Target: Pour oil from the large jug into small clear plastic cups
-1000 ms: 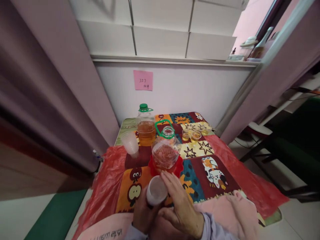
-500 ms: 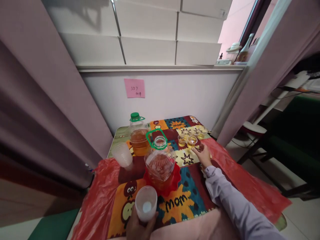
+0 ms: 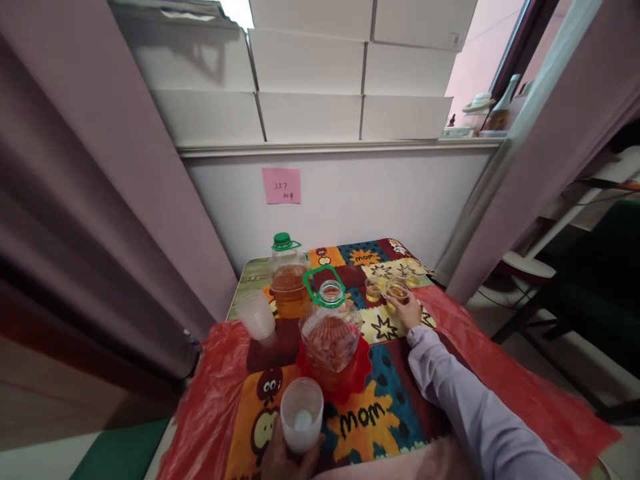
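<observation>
My left hand (image 3: 293,460), at the near edge, is closed around a translucent plastic cup (image 3: 301,413) that is tilted toward me; whether others are nested in it I cannot tell. At the back right my right hand (image 3: 410,311) has its thumb and fingers about the side of a small clear cup (image 3: 398,291) of yellow liquid. More filled cups (image 3: 373,289) stand beside it. In the middle, an uncapped clear jug (image 3: 331,340) with a green handle and amber liquid rests on a red scalloped dish (image 3: 365,360).
A second jug (image 3: 289,283) with a green cap stands behind. To its left a stack of translucent cups (image 3: 256,315) lies tilted. The colourful tablecloth (image 3: 385,427) has red plastic sheeting (image 3: 205,393) along both sides. White boxes (image 3: 310,117) sit on the ledge behind.
My right hand has closed around the side of the filled cup. My left hand still holds its cup. The whole view has shifted slightly, so things appear lower and farther right.
</observation>
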`<state>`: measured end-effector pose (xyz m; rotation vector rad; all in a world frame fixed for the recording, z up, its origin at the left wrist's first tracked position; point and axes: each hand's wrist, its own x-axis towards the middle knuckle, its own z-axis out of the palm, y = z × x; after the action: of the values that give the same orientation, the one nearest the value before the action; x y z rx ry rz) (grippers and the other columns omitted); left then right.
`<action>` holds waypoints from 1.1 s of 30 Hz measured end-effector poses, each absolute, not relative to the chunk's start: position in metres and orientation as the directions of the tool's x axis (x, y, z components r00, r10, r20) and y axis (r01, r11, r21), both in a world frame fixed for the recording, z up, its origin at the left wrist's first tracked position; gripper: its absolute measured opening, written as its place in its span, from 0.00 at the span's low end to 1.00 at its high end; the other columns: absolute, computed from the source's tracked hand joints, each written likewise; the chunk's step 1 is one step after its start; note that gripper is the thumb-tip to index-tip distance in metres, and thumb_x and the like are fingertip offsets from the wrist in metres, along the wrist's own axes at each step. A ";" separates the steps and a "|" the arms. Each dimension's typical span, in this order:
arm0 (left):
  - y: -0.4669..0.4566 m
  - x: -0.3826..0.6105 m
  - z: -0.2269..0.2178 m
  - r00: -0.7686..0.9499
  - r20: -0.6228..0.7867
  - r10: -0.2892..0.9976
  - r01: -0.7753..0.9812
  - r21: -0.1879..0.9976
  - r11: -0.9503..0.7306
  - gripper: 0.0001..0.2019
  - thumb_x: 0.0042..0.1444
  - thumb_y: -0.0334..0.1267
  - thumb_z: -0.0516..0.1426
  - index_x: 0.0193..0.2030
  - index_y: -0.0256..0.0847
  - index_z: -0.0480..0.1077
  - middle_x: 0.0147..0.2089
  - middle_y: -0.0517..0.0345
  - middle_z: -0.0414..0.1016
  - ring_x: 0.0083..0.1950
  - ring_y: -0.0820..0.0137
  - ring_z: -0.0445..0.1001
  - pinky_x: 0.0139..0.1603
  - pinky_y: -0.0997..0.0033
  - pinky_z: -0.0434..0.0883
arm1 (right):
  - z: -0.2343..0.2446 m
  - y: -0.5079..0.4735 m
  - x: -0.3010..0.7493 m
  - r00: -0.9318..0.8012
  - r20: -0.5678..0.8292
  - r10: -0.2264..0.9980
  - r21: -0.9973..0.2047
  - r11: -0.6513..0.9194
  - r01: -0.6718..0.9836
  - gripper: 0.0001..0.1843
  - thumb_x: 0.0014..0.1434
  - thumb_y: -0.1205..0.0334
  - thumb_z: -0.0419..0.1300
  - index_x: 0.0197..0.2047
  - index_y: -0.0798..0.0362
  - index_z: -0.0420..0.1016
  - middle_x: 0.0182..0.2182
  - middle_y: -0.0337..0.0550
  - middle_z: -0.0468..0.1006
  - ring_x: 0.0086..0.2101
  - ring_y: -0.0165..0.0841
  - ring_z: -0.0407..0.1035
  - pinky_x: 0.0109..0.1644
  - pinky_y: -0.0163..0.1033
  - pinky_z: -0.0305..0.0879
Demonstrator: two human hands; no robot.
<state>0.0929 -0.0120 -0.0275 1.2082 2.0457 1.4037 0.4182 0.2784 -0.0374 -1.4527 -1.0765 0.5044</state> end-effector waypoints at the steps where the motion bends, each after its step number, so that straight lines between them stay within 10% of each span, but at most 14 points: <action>1: -0.012 0.094 -0.027 -0.560 0.158 0.813 0.428 0.896 0.121 0.25 0.45 0.58 0.67 0.46 0.43 0.77 0.39 0.49 0.86 0.44 0.47 0.85 0.48 0.48 0.81 | -0.033 0.274 0.418 0.484 0.263 0.835 -0.944 0.120 0.306 0.38 0.45 0.34 0.71 0.50 0.53 0.80 0.37 0.54 0.87 0.39 0.51 0.81 0.46 0.55 0.78; 9: -0.014 0.093 -0.027 -0.539 0.139 0.831 0.415 0.902 0.118 0.28 0.44 0.57 0.68 0.48 0.40 0.77 0.45 0.44 0.87 0.48 0.45 0.85 0.53 0.45 0.80 | 0.051 0.222 0.410 0.293 0.147 0.945 -0.980 0.101 0.169 0.40 0.44 0.39 0.77 0.54 0.55 0.82 0.37 0.50 0.87 0.35 0.47 0.81 0.38 0.51 0.79; 18: -0.016 0.096 -0.019 -0.513 0.139 0.847 0.388 0.918 0.084 0.27 0.47 0.55 0.67 0.50 0.40 0.77 0.45 0.48 0.87 0.48 0.48 0.85 0.51 0.49 0.81 | 0.196 0.183 0.363 -0.063 0.279 0.958 -0.960 0.279 -0.020 0.34 0.48 0.51 0.81 0.56 0.50 0.78 0.51 0.49 0.87 0.50 0.45 0.82 0.56 0.53 0.79; 33: -0.016 0.083 -0.021 -0.410 0.074 0.909 0.387 0.917 0.100 0.29 0.46 0.53 0.69 0.52 0.39 0.76 0.47 0.46 0.88 0.49 0.48 0.86 0.52 0.48 0.82 | 0.245 0.170 0.332 -0.312 0.318 0.896 -0.916 0.375 0.143 0.28 0.50 0.55 0.79 0.52 0.51 0.80 0.48 0.48 0.88 0.50 0.44 0.83 0.56 0.51 0.79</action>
<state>0.0835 -0.0158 -0.0208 1.2648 1.8560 1.2887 0.3319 0.1700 0.2451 -0.9228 -1.7160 1.0276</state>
